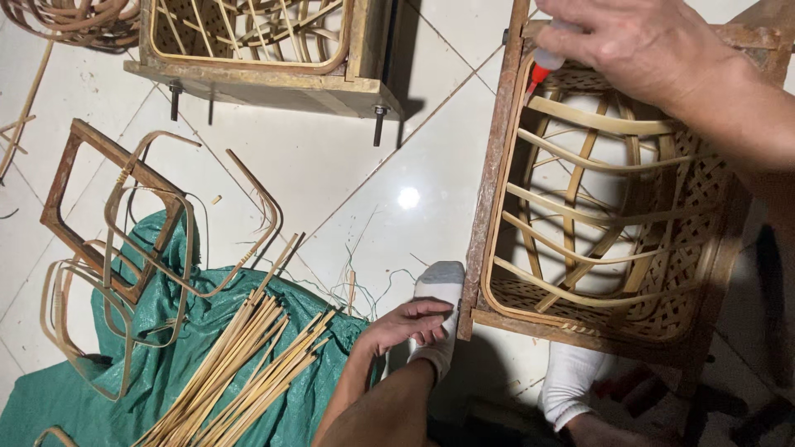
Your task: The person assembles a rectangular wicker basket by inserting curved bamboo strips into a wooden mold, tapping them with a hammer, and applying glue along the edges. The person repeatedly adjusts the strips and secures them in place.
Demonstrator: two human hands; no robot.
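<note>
glossy white floor tiles — lamp glare

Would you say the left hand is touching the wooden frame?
Touching: in the head view, the left hand's fingertips press against the wooden frame's lower corner.

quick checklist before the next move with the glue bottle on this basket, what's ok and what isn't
1. Bottle held: right hand grips the small glue bottle, red tip pointing down. Ok.
2. Tip on target: it sits at the top left corner of the woven basket, by the rim; actual contact, cannot tell.
3. Frame steadied: left hand rests at the lower left corner of the wooden frame. Ok.
4. Basket seated inside the frame. Ok.
5. Glue flowing: cannot tell.
6. Spare bamboo strips lie on the green sheet beside the left hand. Ok.
</note>
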